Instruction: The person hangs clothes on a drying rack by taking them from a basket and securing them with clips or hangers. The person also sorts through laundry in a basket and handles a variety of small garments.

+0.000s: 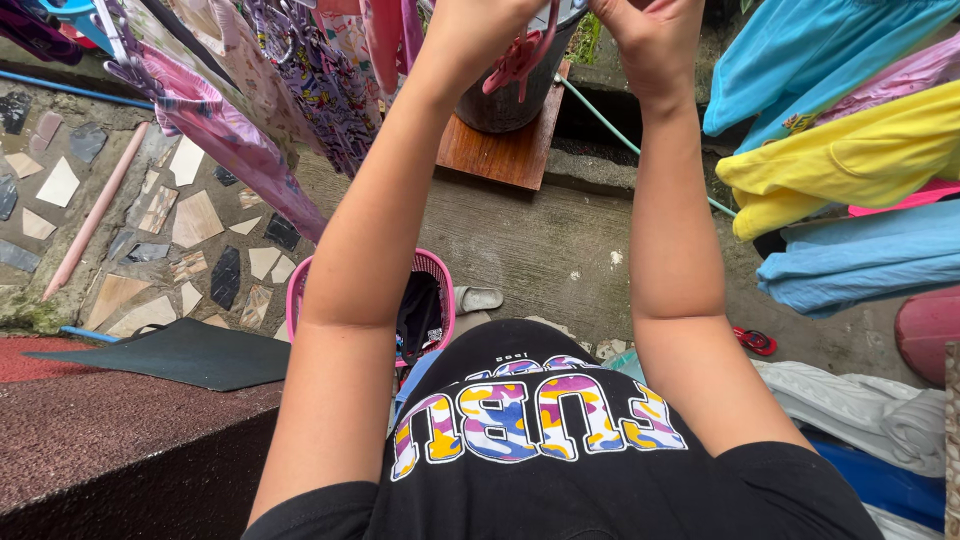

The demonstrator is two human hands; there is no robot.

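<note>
Both my arms are raised toward the top edge of the view. My left hand [480,25] is partly cut off by the frame; a pink plastic hanger [517,58] dangles just below it, and the hand seems closed on it. My right hand [652,35] is beside it with fingers curled upward, its fingertips out of view. Below my arms, on the ground, stands a pink laundry basket [436,272] with dark clothing inside. My black shirt with coloured letters fills the bottom of the view.
Patterned pink and purple garments [235,135] hang at left; blue and yellow garments [850,160] hang at right. A dark bucket [500,100] sits on a wooden board [500,155]. A green hose [600,115], a grey sandal [480,298], white cloth [860,400] and a black mat [180,355] lie about.
</note>
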